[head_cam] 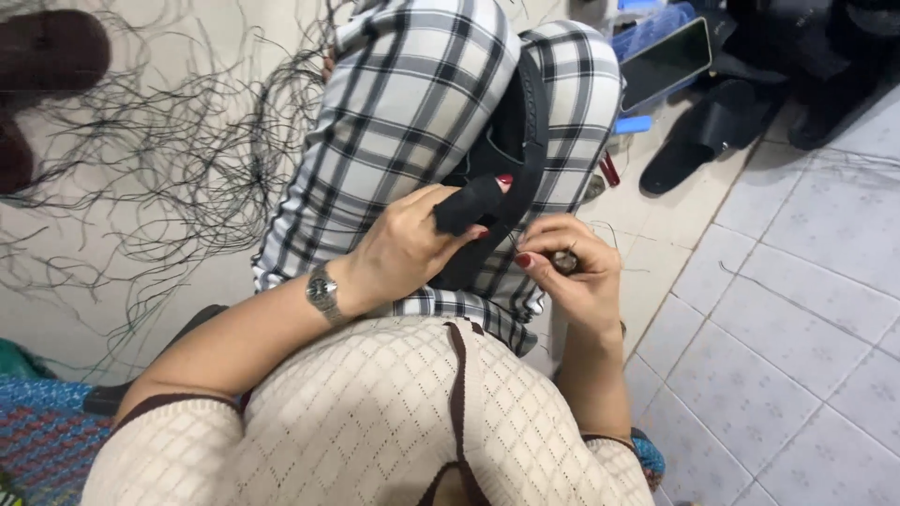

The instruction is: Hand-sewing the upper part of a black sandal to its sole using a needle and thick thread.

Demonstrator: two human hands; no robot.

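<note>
My left hand (412, 245), with a silver wristwatch (322, 291) on the wrist, grips a black shoe upper (511, 155) that rests between my knees in plaid trousers (412, 103). A black cover sits on my left forefinger, which presses on the black piece. My right hand (574, 272) is just to the right, with its fingers pinched on a small dark tool at the edge of the black piece. A thin thread runs out from the right hand.
Loose black threads (178, 150) lie spread on the floor at the left. A phone (666, 64) and black sandals (708, 131) lie at the upper right. Pale floor tiles (797, 309) fill the right side. A colourful woven mat (42, 440) is at the lower left.
</note>
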